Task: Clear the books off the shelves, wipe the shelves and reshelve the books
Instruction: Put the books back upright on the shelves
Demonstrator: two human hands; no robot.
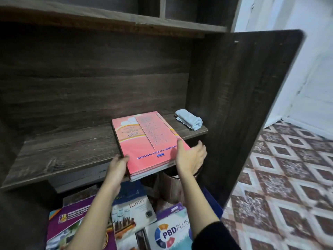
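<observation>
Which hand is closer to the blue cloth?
Right. The right hand sits in front of the blue cloth, beside the pink books; the left hand grips their left corner, farther away.

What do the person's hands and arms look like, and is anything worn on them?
Both hands are bare: the left hand and the right hand show no gloves, and I see no rings or watch. A black sleeve covers the right arm near the bottom edge. The left forearm is bare as far as the picture shows.
</observation>
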